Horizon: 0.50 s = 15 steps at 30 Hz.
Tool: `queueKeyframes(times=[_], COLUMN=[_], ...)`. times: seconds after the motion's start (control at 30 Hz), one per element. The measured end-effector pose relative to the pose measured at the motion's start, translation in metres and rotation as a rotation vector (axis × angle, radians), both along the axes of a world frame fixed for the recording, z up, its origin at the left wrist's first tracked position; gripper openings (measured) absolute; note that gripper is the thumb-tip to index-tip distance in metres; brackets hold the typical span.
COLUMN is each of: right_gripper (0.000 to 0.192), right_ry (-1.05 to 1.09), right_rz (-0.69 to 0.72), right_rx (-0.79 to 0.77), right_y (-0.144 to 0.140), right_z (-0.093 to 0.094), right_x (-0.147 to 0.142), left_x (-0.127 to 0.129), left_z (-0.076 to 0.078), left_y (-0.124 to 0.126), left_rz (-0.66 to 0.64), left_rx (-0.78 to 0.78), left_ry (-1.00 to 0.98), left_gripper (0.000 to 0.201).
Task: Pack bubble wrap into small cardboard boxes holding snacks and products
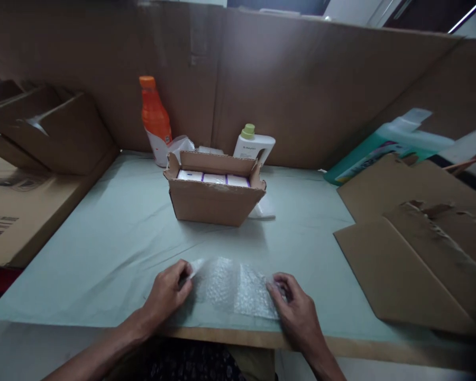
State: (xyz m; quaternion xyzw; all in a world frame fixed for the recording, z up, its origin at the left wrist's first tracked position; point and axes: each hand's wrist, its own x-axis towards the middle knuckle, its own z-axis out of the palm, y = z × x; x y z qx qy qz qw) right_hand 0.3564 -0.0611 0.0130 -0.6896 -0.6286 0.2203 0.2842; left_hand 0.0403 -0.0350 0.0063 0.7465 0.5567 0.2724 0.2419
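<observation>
Our left hand [168, 293] and right hand [295, 307] each pinch an end of a clear bubble-wrap sheet [234, 288], lying flat near the front edge of the pale green covered table [103, 248]. Toward the back edge sits a small open brown cardboard box [215, 197] holding three white, purple-trimmed packs [213, 178] side by side. Behind it stand an orange bottle [154, 119] and a white bottle with a green cap [254, 144]. Flattened cardboard sheets [416, 238] cover the right edge; bare cloth lies between box and hands.
</observation>
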Motion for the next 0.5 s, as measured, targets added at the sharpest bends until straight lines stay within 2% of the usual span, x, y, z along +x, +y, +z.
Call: queueKeyframes(times=[0.07, 0.13, 0.2, 0.27, 0.33, 0.37, 0.43, 0.5], right_gripper=[0.053, 0.067, 0.060, 0.039, 0.029, 0.029, 0.032, 0.042], right_ry=[0.085, 0.098, 0.085, 0.077, 0.053, 0.027, -0.057, -0.158], right_rz=[-0.033, 0.006, 0.127, 0.309, 0.444, 0.468, 0.415, 0.261], right_rx=[-0.077, -0.102, -0.093, -0.060, 0.037, 0.129, 0.382, 0.670], right_y=[-0.005, -0.007, -0.005, 0.001, 0.009, 0.013, 0.024, 0.038], right_z=[0.005, 0.009, 0.013, 0.022, 0.041, 0.054, 0.085, 0.118], right_x=[0.001, 0.002, 0.000, -0.001, -0.001, -0.001, -0.003, -0.009], left_x=[-0.003, -0.004, -0.004, -0.005, -0.006, -0.008, -0.012, -0.017], left_z=[-0.003, -0.006, -0.005, 0.003, 0.023, 0.036, 0.068, 0.101], left_y=[-0.007, -0.011, -0.010, -0.004, 0.004, 0.009, 0.020, 0.036], left_rz=[0.035, 0.016, -0.101, -0.252, -0.331, -0.326, -0.255, -0.119], left_rx=[0.003, 0.116, 0.276, 0.400, 0.488, 0.546, 0.705, 0.912], left_ry=[-0.084, -0.092, -0.073, -0.039, 0.003, 0.016, 0.027, 0.046], left_gripper=[0.035, 0.058, 0.061, 0.055, 0.044, 0.039, 0.035, 0.048])
